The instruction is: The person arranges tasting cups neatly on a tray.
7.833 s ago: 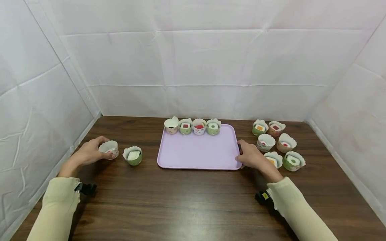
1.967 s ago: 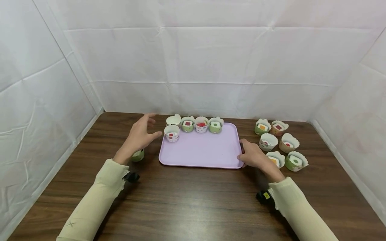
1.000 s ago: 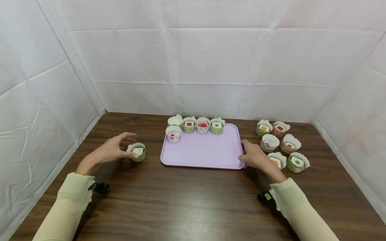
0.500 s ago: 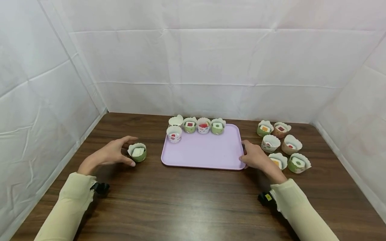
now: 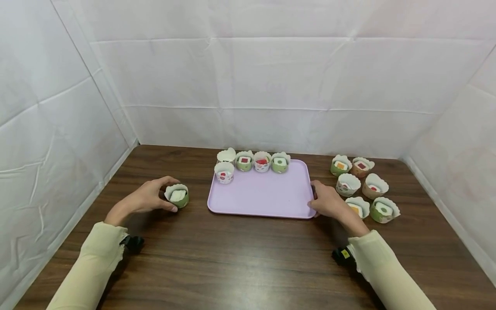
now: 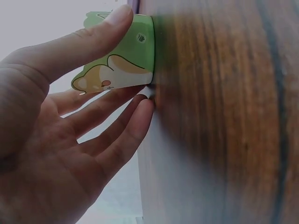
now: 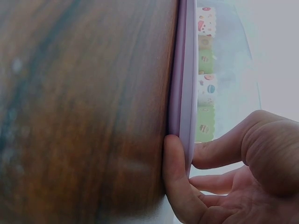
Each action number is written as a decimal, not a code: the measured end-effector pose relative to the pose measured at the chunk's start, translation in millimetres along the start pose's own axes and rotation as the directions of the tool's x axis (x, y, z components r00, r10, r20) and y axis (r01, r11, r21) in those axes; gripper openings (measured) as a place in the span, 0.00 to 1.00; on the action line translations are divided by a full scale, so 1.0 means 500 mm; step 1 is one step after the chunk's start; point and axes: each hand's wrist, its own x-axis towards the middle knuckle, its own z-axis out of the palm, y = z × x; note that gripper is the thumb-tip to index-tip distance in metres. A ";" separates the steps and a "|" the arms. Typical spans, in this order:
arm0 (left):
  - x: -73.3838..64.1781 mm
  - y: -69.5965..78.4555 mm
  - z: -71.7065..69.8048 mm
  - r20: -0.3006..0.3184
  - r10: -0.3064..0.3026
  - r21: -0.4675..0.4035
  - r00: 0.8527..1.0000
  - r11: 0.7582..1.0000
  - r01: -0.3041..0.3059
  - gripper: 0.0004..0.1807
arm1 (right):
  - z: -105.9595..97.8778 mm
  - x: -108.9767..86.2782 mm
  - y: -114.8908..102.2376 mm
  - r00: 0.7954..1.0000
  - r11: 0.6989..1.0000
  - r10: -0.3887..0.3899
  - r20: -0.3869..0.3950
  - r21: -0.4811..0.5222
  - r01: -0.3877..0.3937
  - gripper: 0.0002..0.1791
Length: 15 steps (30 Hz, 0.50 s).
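On the left of the table, my left hand (image 5: pixel 149 196) holds a green paper baking cup (image 5: pixel 180 201) with a pale white block inside. The left wrist view shows the thumb across the side of the green cup (image 6: pixel 133 49), which has a cartoon animal print, and the other fingers behind it. The cup's base is right at the tabletop. My right hand (image 5: pixel 327 200) pinches the right edge of a lilac tray (image 5: pixel 259 196). In the right wrist view the thumb is over the rim of the tray (image 7: pixel 187 88) and a finger is under it.
Several filled baking cups line the tray's back edge, among them a green one (image 5: pixel 280 162). A white cup (image 5: pixel 224 173) stands in front of the leftmost. Right of the tray is a cluster of cups, including a tan one (image 5: pixel 374 186). White sheeting (image 5: pixel 271 86) surrounds the brown table (image 5: pixel 240 267).
The white cup my left hand held on the left now stands on the tray. The left hand has come back to the green cup, its thumb now lower in front. The right hand stays at the tray.
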 end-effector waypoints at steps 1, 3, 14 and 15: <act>0.000 0.001 0.000 -0.003 0.002 0.002 1.000 1.000 -0.002 0.41 | 0.000 0.000 0.000 1.000 1.000 0.000 0.000 0.000 0.000 0.40; 0.000 0.003 0.000 -0.005 0.010 0.006 1.000 1.000 -0.010 0.39 | 0.000 0.000 -0.001 1.000 1.000 0.001 0.001 0.000 -0.001 0.40; 0.003 0.006 0.004 -0.006 0.021 0.012 1.000 1.000 -0.021 0.37 | 0.000 -0.001 -0.001 1.000 1.000 -0.002 0.002 0.005 0.002 0.40; 0.003 0.007 0.005 -0.006 0.020 0.010 1.000 1.000 -0.020 0.36 | 0.000 -0.001 -0.002 1.000 1.000 0.000 0.004 0.004 0.000 0.40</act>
